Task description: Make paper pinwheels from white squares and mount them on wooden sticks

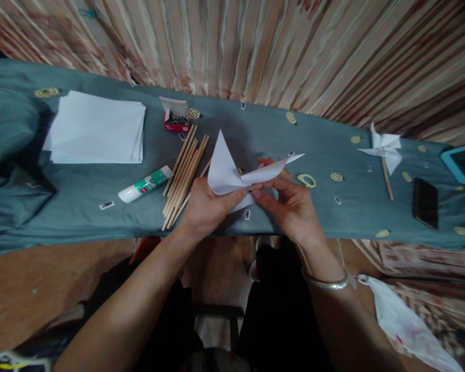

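A folded white paper piece [232, 168] with pointed flaps is held above the grey-blue cloth-covered table [81, 212]. My left hand [207, 206] pinches it from below on the left. My right hand [290, 204] pinches the centre of the paper, where the fingertips of both hands meet. Whether a small pin is between the fingers is too small to tell. A bundle of wooden sticks [184, 173] lies just left of my hands. Scissors with a yellow-green handle [306, 180] lie right behind my right hand.
A stack of white paper sheets [96, 129] lies at the left. A glue tube [145, 184] and a small red box of pins [175, 116] are near the sticks. A finished paper pinwheel [383, 150], a dark phone [425, 202] and a blue-framed device [463, 163] are at the right.
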{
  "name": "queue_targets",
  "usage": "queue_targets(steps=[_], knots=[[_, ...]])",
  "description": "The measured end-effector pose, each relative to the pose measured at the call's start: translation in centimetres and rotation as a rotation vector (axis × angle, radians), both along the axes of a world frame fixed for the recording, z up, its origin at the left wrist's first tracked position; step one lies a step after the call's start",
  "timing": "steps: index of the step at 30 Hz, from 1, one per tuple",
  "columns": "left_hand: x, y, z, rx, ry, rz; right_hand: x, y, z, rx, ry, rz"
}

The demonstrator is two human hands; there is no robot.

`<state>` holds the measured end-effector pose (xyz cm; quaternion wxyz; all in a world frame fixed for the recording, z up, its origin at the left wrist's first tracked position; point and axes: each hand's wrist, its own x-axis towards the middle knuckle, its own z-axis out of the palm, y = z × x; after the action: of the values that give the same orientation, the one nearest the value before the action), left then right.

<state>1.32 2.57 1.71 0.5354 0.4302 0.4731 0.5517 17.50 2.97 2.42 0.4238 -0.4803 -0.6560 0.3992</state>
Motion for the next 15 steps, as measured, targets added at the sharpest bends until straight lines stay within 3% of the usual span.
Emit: queue_targets(steps=[5, 15], knots=[[-0.2, -0.07, -0.15, -0.07, -0.047, -0.036, -0.1, 0.01, 0.1, 0.028, -0.025, 0.013], [-0.43, -0.18, -0.54, -0.059, -0.02, -0.024, -0.53, -0.25, -0.37, 0.036, -0.004, -0.019]])
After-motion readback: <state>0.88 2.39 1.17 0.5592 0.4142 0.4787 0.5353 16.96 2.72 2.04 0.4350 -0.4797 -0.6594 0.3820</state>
